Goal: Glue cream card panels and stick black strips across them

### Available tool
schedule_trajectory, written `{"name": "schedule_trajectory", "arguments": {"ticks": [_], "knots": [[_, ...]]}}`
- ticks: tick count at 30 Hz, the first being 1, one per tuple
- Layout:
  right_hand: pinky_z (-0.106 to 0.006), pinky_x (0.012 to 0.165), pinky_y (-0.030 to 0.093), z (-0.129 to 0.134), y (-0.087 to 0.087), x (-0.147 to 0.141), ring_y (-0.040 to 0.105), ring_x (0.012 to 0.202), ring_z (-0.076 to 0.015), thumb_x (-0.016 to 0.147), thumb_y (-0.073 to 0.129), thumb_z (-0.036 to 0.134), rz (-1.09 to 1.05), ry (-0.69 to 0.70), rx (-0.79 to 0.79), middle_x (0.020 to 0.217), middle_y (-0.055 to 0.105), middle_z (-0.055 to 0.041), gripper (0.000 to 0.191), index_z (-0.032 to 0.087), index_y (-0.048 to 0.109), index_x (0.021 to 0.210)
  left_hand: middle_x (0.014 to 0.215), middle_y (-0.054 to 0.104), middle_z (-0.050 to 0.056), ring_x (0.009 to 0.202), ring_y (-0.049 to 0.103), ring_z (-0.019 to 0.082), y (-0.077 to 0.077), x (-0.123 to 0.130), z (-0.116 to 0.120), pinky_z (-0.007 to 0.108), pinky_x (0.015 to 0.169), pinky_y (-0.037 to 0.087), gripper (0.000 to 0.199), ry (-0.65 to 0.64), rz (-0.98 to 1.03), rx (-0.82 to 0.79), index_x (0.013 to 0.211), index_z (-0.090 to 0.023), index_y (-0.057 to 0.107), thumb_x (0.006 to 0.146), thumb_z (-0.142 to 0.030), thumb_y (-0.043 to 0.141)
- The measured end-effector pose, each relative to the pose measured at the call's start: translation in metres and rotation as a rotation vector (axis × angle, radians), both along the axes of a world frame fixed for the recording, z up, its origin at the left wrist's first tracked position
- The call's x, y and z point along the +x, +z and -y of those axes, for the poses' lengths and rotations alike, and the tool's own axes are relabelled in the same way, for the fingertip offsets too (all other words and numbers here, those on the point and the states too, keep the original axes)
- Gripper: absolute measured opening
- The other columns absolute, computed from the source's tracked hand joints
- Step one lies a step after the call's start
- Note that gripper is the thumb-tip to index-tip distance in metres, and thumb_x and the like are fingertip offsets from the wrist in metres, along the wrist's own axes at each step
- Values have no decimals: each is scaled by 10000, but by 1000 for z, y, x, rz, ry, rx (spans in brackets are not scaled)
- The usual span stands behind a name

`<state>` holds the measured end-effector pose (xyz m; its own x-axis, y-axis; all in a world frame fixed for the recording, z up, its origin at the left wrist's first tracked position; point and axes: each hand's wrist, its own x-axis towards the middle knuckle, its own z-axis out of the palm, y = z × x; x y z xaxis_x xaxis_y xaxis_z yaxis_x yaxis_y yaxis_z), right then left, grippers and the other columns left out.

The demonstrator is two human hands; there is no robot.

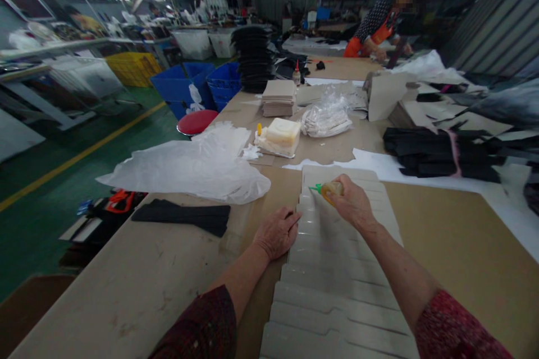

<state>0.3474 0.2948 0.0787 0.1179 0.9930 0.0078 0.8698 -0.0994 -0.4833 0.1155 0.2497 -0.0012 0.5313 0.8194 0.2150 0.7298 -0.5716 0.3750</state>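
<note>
Overlapping light grey pieces (337,269) lie in a long row on the table in front of me, with shiny wet-looking patches along their left edge. My right hand (351,199) is wrapped round a small glue bottle (332,190), whose green nozzle points left over the upper left part of the row. My left hand (278,233) rests at the row's left edge, fingers curled, fingertips touching the pieces; whether anything is between them is hidden. Black strips (183,216) lie to the left of my left hand.
Ahead are a plastic sheet (193,168), a yellowish block (283,133), stacked boards (278,98) and a plastic bag (327,115). Black bundles (438,151) lie at right. A red stool (197,122) stands left of the table. A person (377,31) works at the far end.
</note>
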Motion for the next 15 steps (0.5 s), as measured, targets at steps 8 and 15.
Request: {"name": "schedule_trajectory", "arguments": {"ticks": [8,15], "knots": [[-266,566,313,5,3,53,568,688,-200,809,586,469,44,-102,-52,767,642,-29,247,253,558,927,1155,585,81,1022,584,212,-1,1,0,389,963,507,366,11,-7,-7,1284,-223,580,940,-231,456],[-284,624,386,13,-5,110,600,764,-216,771,629,465,-16,-233,-39,854,672,-37,345,251,603,1039,1148,589,79,1012,583,214,-1,0,-1,381,956,504,361,11,0,-7,1280,-220,581,940,-230,460]]}}
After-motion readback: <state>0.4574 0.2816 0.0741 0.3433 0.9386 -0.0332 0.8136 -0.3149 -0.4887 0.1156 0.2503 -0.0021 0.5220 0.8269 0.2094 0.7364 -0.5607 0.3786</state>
